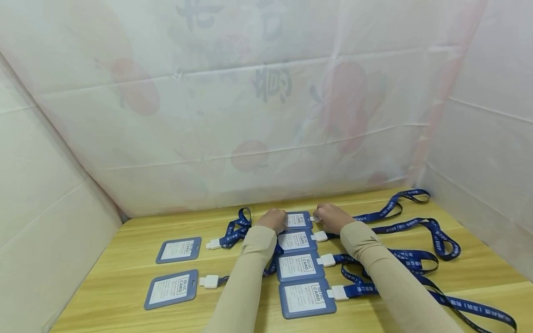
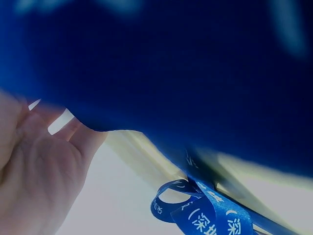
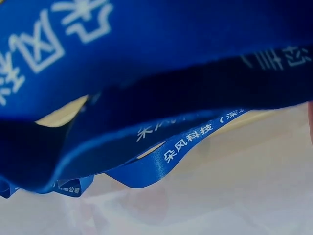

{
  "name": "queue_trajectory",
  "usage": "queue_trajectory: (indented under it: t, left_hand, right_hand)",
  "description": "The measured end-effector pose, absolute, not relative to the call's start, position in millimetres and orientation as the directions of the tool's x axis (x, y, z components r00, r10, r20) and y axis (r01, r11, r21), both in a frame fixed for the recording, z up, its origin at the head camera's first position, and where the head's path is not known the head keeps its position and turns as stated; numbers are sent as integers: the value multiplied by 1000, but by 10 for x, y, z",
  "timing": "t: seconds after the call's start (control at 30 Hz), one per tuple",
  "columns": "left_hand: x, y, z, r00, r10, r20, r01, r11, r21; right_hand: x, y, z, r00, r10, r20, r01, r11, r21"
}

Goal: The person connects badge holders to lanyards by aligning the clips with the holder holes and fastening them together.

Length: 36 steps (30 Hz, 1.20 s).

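At the far end of a column of ID badge holders, my left hand [image 1: 272, 219] holds the left edge of the farthest blue-framed badge holder [image 1: 298, 220]. My right hand [image 1: 333, 218] pinches the white clip [image 1: 315, 219] at that holder's slotted right end, its fingertips partly hidden. From under this hand a blue printed lanyard [image 1: 376, 215] runs off to the right. A lanyard [image 2: 146, 63] close to the lens covers much of the left wrist view, hiding the fingers of that hand. Blue straps [image 3: 142, 171] fill most of the right wrist view.
Nearer in the column, badge holders [image 1: 301, 267] have white clips and lanyards attached on the right. Two separate holders [image 1: 178, 250] lie at left, with loose clips [image 1: 213, 243] beside them. Pale sheeting [image 1: 216, 138] walls in the wooden table [image 1: 112, 277].
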State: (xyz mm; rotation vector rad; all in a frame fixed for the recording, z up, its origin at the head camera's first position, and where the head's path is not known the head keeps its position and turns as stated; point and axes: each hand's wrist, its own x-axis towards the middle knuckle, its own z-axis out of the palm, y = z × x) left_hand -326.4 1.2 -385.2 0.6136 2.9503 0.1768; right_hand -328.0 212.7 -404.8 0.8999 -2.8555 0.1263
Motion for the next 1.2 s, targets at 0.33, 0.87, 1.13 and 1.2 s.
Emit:
queue_trajectory:
  t: [0.33,0.87,1.13,1.2]
  left_hand:
    - [-3300,15,-3886,-912,398,-100,385,914,128]
    - [-3296,9,-3879,-914,393,-103,379,916,134]
    - [-3262,-6,-3852,-906,410,-100,392,905,163]
    - [-3261,-5,-3853,-905,414,-98,395,904,164]
  right_hand:
    - [-3272,2109,-4045,-812,-559,170,-572,819,-39]
    - [-3315,2121,-4061,-801,-569,186,-588,806,-65]
    - [-3330,2129,-4048,-775,-606,180,-624,779,-65]
    - [-3333,2132,-4043,-771,-613,170,-630,774,-64]
